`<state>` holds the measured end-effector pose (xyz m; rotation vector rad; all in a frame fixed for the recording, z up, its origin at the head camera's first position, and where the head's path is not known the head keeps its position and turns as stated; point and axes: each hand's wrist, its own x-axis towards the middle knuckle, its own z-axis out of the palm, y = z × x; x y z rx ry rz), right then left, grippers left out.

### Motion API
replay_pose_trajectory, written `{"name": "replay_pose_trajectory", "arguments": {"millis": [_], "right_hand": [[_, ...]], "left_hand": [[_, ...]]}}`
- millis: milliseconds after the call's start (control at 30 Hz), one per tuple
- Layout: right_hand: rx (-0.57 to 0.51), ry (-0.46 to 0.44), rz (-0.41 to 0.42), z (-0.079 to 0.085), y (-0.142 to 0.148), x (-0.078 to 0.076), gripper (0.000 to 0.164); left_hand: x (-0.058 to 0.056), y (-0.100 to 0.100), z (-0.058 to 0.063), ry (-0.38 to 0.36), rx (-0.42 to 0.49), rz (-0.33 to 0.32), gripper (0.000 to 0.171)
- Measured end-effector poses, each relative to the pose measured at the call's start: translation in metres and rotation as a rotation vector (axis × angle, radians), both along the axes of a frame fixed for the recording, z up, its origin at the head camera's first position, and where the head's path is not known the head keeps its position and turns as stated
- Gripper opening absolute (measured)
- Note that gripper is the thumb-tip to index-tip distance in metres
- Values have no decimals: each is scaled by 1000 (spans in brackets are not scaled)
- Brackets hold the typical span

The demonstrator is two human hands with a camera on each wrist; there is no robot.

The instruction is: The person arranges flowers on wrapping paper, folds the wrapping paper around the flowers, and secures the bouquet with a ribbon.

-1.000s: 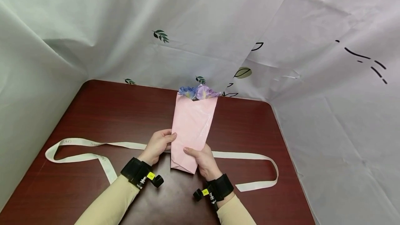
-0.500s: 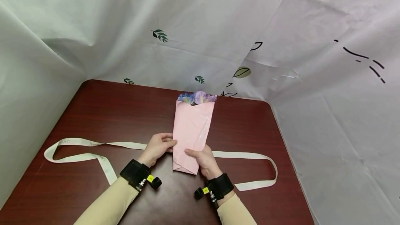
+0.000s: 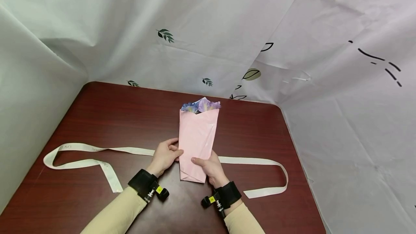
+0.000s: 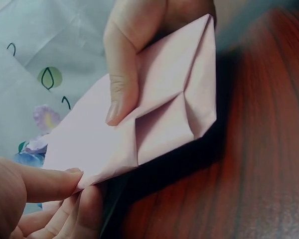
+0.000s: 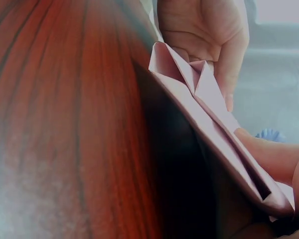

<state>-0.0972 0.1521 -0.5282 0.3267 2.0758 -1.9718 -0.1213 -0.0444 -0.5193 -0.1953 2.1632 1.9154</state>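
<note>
A bouquet in pink wrapping paper (image 3: 196, 136) is held over the middle of the table. Blue (image 3: 189, 107) and light purple (image 3: 208, 105) flowers show above its open top. My left hand (image 3: 164, 155) pinches the paper's left edge, thumb in front and fingers behind, as the left wrist view shows. Lower down on the right side, my right hand (image 3: 212, 167) grips the wrap with its thumb across the front. The folded bottom end (image 5: 189, 99) of the paper faces the right wrist camera, its layers slightly gaping.
A long white ribbon (image 3: 247, 161) with faint lettering passes behind the bouquet. Its left part (image 3: 78, 147) loops back on the dark red table (image 3: 130, 115); its right end curls toward me. White printed cloth (image 3: 201, 28) hangs around the table's far and side edges.
The bouquet has come down and toward me, its flowers now farther from the table's back edge. Both hands keep their hold on the paper, and the ribbon lies as before.
</note>
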Motion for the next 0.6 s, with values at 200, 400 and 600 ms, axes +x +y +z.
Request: {"name": "replay_pose_trajectory", "arguments": {"millis": [200,400,600], "right_hand": [[36,14,-2,2,4,2,71],[26,17,31,5,10,4,63],[166,108,51,10,12,7,65]], "left_hand": [[2,0,2,13,-103,12,68],[2,-2,2,35,-149,4,70],[5,-6,3,77,-223,-17,72]]}}
